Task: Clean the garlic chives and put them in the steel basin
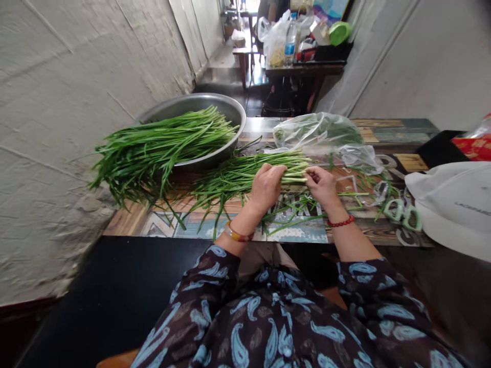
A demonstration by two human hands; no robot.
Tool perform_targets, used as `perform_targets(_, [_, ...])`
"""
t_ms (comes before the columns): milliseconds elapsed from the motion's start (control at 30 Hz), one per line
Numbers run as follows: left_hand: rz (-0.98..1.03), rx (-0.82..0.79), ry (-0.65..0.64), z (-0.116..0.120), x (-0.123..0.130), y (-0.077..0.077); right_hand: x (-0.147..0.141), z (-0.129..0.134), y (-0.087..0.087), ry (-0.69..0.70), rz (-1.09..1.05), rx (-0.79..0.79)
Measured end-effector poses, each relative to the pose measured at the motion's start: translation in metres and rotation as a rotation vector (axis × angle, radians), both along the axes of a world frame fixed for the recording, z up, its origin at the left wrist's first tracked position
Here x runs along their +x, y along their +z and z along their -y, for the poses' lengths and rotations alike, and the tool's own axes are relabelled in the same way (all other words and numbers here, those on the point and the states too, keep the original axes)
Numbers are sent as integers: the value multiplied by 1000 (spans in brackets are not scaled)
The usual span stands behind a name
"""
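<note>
A bunch of long green stalks (230, 176) lies across the table, leaves to the left and pale ends to the right. My left hand (267, 186) is wrapped round it near the pale ends. At those ends, the fingers of my right hand (321, 185) are pinched together; whatever they hold is too small to make out. Loose stalks and trimmings (295, 209) lie below and right of my hands. Behind on the left, a large metal bowl (240, 110) holds a bigger heap of the same greens (164, 143), leaves hanging over its rim.
Beyond my hands is a clear plastic bag of greens (320, 130). Green-handled scissors (402, 214) and a white cap (456, 204) are at the right. A wall (57, 102) borders the left side. Another table (307, 69) with bags and a bottle stands behind.
</note>
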State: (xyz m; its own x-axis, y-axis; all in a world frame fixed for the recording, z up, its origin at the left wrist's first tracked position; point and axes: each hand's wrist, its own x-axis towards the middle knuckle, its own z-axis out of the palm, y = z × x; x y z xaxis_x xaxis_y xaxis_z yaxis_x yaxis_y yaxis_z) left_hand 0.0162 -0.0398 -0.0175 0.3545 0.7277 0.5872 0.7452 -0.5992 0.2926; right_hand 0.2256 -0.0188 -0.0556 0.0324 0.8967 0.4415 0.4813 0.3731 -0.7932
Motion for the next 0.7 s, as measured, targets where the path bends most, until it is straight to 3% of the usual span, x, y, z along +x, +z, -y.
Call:
perform_targets(167, [478, -134, 50, -2, -16, 17, -3, -1, 2, 4, 88, 41])
perform_targets(333, [1003, -169, 20, -2, -46, 61, -3, -1, 3, -21, 95, 73])
perform_targets(533, [1222, -126, -88, -15, -95, 123, -5, -1, -1, -19, 83, 143])
perform_targets(700, [1447, -230, -149, -11, -95, 162, -3, -4, 3, -73, -37, 72])
